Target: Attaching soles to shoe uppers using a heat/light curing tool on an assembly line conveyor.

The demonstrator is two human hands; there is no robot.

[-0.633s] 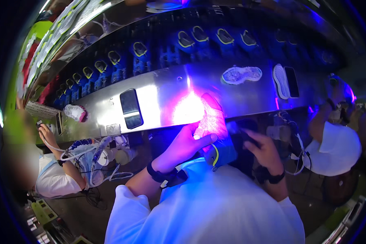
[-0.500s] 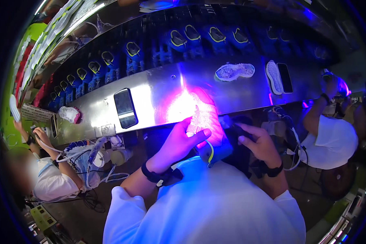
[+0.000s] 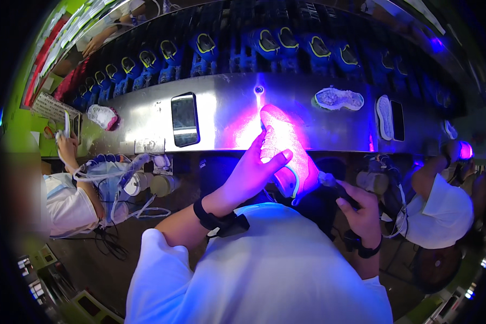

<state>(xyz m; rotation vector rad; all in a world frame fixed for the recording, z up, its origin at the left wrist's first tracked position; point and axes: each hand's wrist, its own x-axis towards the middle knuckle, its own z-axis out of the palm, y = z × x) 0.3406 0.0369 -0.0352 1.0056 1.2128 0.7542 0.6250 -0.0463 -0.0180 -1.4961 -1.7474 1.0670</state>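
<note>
A shoe upper, lit pink and violet by a bright glow, lies tilted at the near edge of the metal bench, its toe pointing away from me. My left hand grips it from the left side, thumb across the upper near the opening. In my right hand is a brush with a dark handle, its pale bristle end close to the right side of the shoe's heel. Whether the bristles touch the shoe I cannot tell.
A metal bench runs across, carrying a phone, a shoe sole, and another sole beside a dark phone. Several blue shoes stand in a row behind. Co-workers sit left and right.
The shoe has turned slightly, its toe swinging left as seen against the bench. My right hand and the brush have come more clearly into view by the heel. The whole view has shifted.
</note>
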